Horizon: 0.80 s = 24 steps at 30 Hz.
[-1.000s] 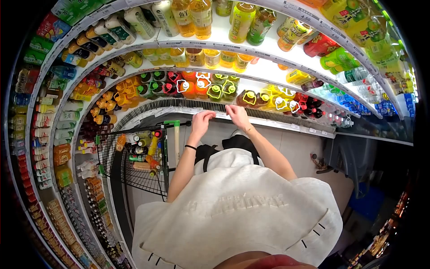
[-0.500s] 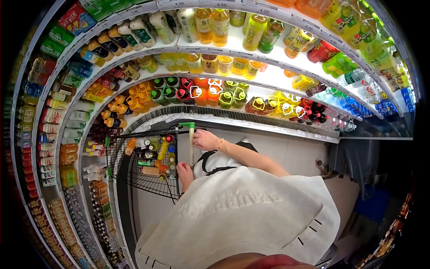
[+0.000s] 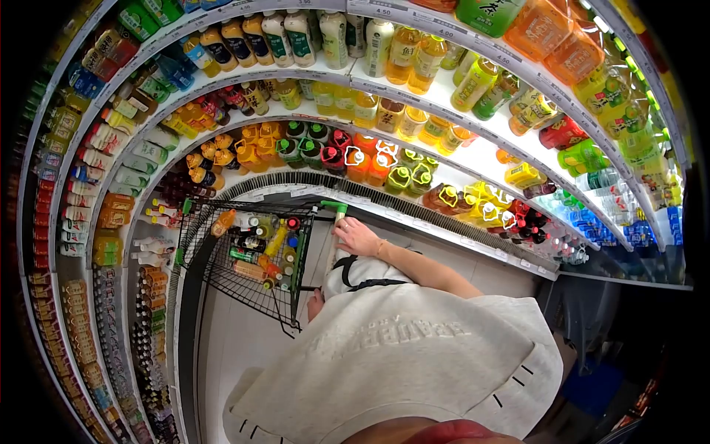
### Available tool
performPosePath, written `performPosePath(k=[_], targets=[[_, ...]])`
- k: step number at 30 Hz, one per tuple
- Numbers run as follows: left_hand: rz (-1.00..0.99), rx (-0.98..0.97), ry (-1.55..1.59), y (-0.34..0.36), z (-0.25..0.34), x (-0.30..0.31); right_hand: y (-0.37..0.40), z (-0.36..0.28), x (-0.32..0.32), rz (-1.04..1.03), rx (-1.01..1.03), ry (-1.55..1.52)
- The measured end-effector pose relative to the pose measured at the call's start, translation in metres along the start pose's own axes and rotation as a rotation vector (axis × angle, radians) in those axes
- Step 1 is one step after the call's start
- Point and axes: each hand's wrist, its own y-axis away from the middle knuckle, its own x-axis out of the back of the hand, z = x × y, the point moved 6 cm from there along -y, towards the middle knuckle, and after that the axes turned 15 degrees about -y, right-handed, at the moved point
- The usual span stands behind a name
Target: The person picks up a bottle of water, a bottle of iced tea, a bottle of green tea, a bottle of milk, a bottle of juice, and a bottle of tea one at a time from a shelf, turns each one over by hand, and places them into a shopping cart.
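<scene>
A black wire shopping cart [image 3: 214, 277] stands to my left, holding several bottles and a small orange bottle [image 3: 223, 223] near its far side. Its pale handle has a green end cap [image 3: 335, 206]. My right hand [image 3: 358, 237] lies over the handle near that cap, with its fingers curled onto it. Low by the handle's near end is my left hand [image 3: 316, 304], mostly hidden by my sweatshirt. The part that shows is closed at the handle. A yellow-topped bottle [image 3: 276, 240] and an orange bottle [image 3: 267, 264] are among the drinks in the cart.
Curved drink shelves [image 3: 347, 76] wrap around the front and left, packed with bottles. A dark vent strip [image 3: 296, 178] runs along their base, close to the cart. Pale floor tiles [image 3: 229, 333] show below the cart. Dark bins or covers [image 3: 580, 318] stand at the right.
My view has turned left, so the shelves have shifted right and down in it. The handle and my right hand appear farther right. Less of my left hand shows.
</scene>
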Motion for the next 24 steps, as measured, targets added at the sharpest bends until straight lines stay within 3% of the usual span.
performPosePath(k=[3, 5, 7, 9, 15, 17, 20, 24], targets=[[0.071, 0.01, 0.01, 0.007, 0.003, 0.002, -0.022, -0.022, -0.008, -0.024, 0.215, -0.032], [0.114, 0.021, 0.029, 0.012, 0.003, 0.002, -0.024, -0.01, -0.035, -0.046, 0.237, -0.049], [0.115, 0.056, 0.029, 0.018, -0.005, -0.005, -0.019, 0.007, -0.071, -0.231, 0.196, 0.07], [0.0, 0.021, -0.074, 0.009, -0.004, -0.002, -0.023, 0.004, -0.071, -0.164, 0.256, 0.003], [0.07, 0.032, 0.022, 0.019, 0.005, 0.019, -0.026, 0.012, -0.081, -0.444, 0.148, 0.051], [0.068, 0.006, 0.063, 0.022, 0.01, 0.03, -0.028, 0.013, -0.082, -0.465, 0.14, 0.054], [-0.035, 0.055, 0.071, 0.009, -0.017, -0.018, -0.028, 0.009, -0.076, -0.484, 0.173, -0.02], [-0.045, 0.012, 0.106, 0.015, -0.004, 0.01, -0.03, 0.01, -0.073, -0.414, 0.217, -0.07]])
